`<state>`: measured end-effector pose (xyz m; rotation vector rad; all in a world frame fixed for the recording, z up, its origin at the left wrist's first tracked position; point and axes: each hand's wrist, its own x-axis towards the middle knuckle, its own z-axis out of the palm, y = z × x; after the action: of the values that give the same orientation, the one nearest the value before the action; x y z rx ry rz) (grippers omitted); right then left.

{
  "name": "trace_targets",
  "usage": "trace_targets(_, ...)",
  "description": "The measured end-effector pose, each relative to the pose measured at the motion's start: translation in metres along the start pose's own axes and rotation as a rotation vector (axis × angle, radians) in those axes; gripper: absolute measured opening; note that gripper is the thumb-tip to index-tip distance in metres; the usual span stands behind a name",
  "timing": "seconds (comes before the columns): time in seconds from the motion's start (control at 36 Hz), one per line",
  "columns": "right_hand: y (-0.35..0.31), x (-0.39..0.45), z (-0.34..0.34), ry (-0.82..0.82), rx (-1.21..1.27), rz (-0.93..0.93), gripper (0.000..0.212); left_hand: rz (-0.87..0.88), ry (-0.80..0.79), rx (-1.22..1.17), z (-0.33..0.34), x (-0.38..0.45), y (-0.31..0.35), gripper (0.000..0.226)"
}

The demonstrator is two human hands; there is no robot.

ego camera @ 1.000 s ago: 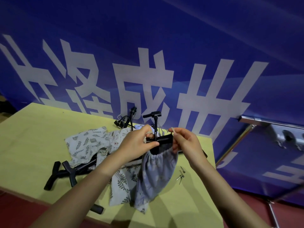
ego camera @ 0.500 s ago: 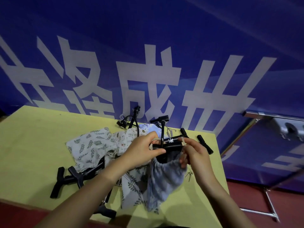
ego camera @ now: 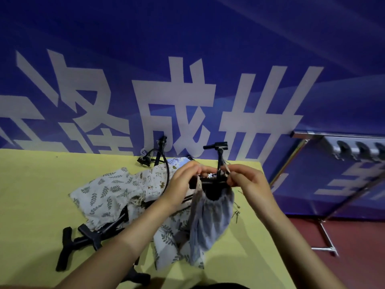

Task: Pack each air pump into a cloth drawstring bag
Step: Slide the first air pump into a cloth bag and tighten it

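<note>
Most of the pump (ego camera: 214, 182) between the hands is hidden inside the grey bag (ego camera: 210, 217); only its top shows. The left hand (ego camera: 183, 184) covers the bag's near rim. Left of it, cloth bags (ego camera: 108, 192) hide the shafts of other pumps (ego camera: 83, 238). Small metal bits (ego camera: 236, 214) below the right hand (ego camera: 248, 180) are too small to identify.

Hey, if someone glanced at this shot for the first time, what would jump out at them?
First the two hands at centre: the left hand and right hand hold the gathered mouth of a grey drawstring bag, lifted over the yellow table, with a black air pump sticking out of its top. Behind, a blue banner with huge white characters fills the background. Leaf-print bags and more black pumps lie to the left.
</note>
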<state>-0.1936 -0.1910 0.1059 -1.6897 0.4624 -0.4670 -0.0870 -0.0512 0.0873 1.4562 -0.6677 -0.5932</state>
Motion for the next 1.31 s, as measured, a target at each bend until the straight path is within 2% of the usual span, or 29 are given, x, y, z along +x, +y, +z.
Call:
trace_targets(0.14, -0.004, -0.014, 0.010, -0.069, -0.010, -0.119, 0.034, -0.005, 0.009, -0.202, 0.004, -0.002, 0.001, 0.034)
trace_targets(0.22, 0.001, -0.016, 0.017, -0.036, -0.027, -0.172, 0.032, -0.009, -0.025, -0.267, 0.008, -0.004, 0.001, 0.034)
trace_targets(0.31, 0.004, -0.017, 0.021, -0.042, 0.036, -0.111, 0.037, -0.042, -0.018, -0.338, 0.009, -0.004, -0.001, 0.035)
trace_targets(0.36, 0.003, -0.017, 0.024, -0.060, 0.021, -0.091, 0.032, -0.061, -0.011, -0.357, 0.010, -0.002, -0.002, 0.034)
trace_targets(0.47, 0.005, -0.009, 0.025, -0.058, -0.021, -0.031, 0.015, -0.053, -0.019, -0.264, 0.010, 0.002, -0.006, 0.033)
trace_targets(0.58, -0.001, 0.003, 0.017, -0.116, -0.011, 0.015, 0.004, 0.093, -0.008, -0.022, 0.008, 0.009, -0.007, 0.032)
trace_targets(0.69, -0.020, 0.012, 0.003, -0.224, 0.178, -0.004, 0.010, 0.269, -0.030, 0.139, 0.011, 0.019, 0.001, 0.030)
trace_targets(0.81, -0.036, 0.023, -0.011, -0.255, 0.340, -0.034, 0.011, 0.299, -0.041, 0.097, 0.018, 0.031, 0.018, 0.024)
trace_targets(1.03, -0.048, 0.043, -0.045, -0.209, 0.151, -0.140, 0.009, 0.301, -0.031, 0.114, 0.050, 0.067, 0.034, 0.012)
trace_targets(1.17, -0.050, 0.061, -0.092, -0.222, 0.124, -0.154, 0.018, 0.363, 0.032, 0.134, 0.094, 0.094, 0.035, 0.023)
trace_targets(1.28, -0.044, 0.083, -0.135, -0.251, 0.106, -0.196, 0.012, 0.434, 0.111, 0.177, 0.137, 0.118, 0.035, 0.004)
trace_targets(1.31, -0.040, 0.089, -0.147, -0.257, 0.117, -0.192, 0.012, 0.442, 0.139, 0.182, 0.149, 0.125, 0.034, 0.007)
